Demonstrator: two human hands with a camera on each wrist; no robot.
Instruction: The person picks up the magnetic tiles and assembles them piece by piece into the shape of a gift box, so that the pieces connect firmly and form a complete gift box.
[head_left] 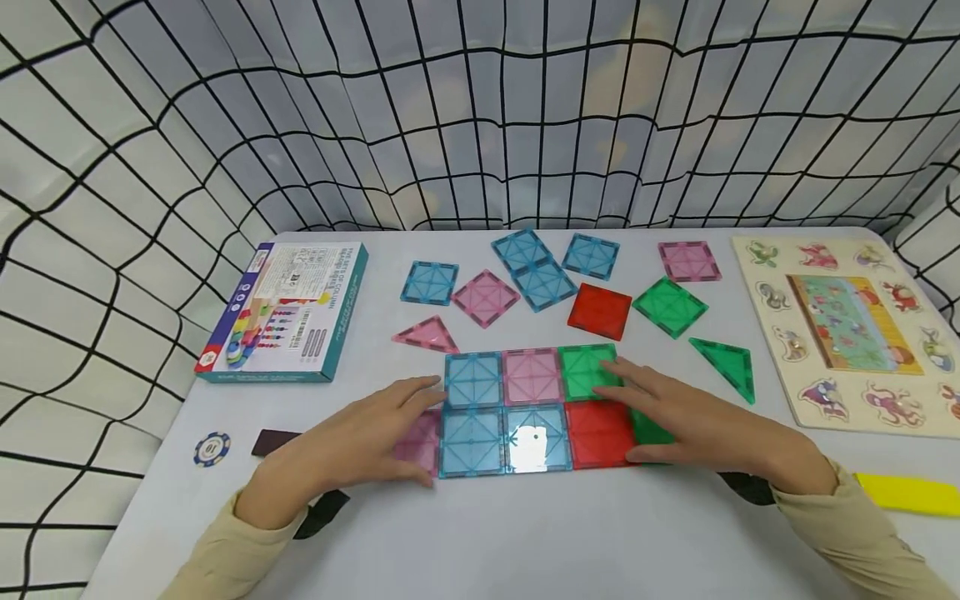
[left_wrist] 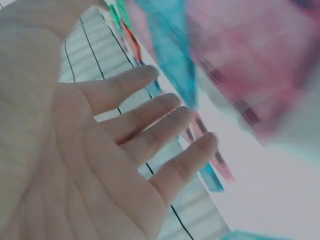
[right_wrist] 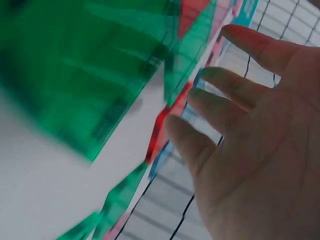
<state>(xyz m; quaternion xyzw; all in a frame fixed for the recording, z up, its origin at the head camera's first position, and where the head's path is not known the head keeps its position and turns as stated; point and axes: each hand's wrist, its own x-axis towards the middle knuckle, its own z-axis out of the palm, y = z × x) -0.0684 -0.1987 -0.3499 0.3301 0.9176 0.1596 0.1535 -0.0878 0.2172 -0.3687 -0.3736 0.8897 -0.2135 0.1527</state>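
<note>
Translucent square magnetic tiles lie edge to edge in two rows in the head view. The back row has a blue tile (head_left: 473, 379), a pink tile (head_left: 532, 376) and a green tile (head_left: 588, 372). In front, two blue tiles and a red tile (head_left: 600, 435) sit between a pink end tile (head_left: 417, 444) and a green end tile (head_left: 649, 427). My left hand (head_left: 356, 433) is at the left end, partly covering the pink tile, fingers spread. At the other end my right hand (head_left: 701, 421) overlaps the green tiles with fingers extended. Both wrist views show bare palms (left_wrist: 95, 165) with nothing gripped.
Loose tiles lie behind the rows, among them a red square (head_left: 599, 312) and a green triangle (head_left: 726, 367). A boxed game (head_left: 288, 308) is at left, a wooden puzzle board (head_left: 776, 333) at right. A poker chip (head_left: 212, 449) and a yellow piece (head_left: 907, 495) flank my arms. Black netting surrounds the table.
</note>
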